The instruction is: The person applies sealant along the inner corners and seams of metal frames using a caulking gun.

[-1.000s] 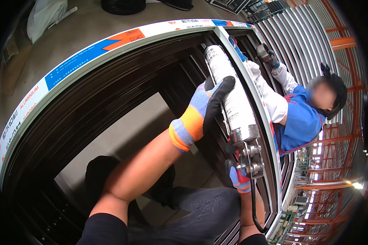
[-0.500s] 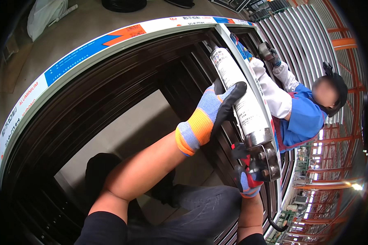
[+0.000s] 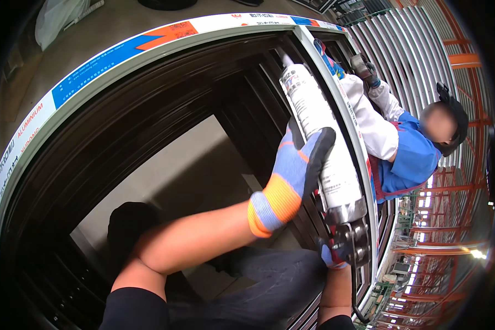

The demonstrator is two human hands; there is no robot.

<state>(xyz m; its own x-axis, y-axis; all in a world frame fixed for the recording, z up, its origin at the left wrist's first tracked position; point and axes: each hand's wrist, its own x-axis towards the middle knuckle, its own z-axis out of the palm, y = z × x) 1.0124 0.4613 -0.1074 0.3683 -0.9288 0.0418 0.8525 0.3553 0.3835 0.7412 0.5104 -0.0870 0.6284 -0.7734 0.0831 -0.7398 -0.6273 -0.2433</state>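
A caulking gun loaded with a white sealant tube (image 3: 313, 107) lies slantwise in front of me, its nozzle toward the far side by the frame corner. My left hand (image 3: 308, 159), in a blue, orange and black work glove, wraps around the middle of the tube. Near the gun's dark metal rear end (image 3: 352, 239), my right hand (image 3: 330, 256) closes on the grip, mostly hidden behind the mechanism. Around and below the gun runs a dark brown metal frame (image 3: 148, 74) with a pale outer edge. The nozzle tip (image 3: 286, 58) is close to the frame's inner corner.
Printed protective tape (image 3: 121, 49) covers the frame's outer edge. A co-worker in blue and white (image 3: 407, 148) stands beyond the frame at the right, a gloved hand on a dark tool (image 3: 362, 66). Long silver metal profiles (image 3: 401, 49) are behind. Plastic sheeting (image 3: 58, 25) hangs far left.
The gun's rear end and my right hand have shifted lower in the picture. My left hand has moved lower too, its grip now farther back along the tube.
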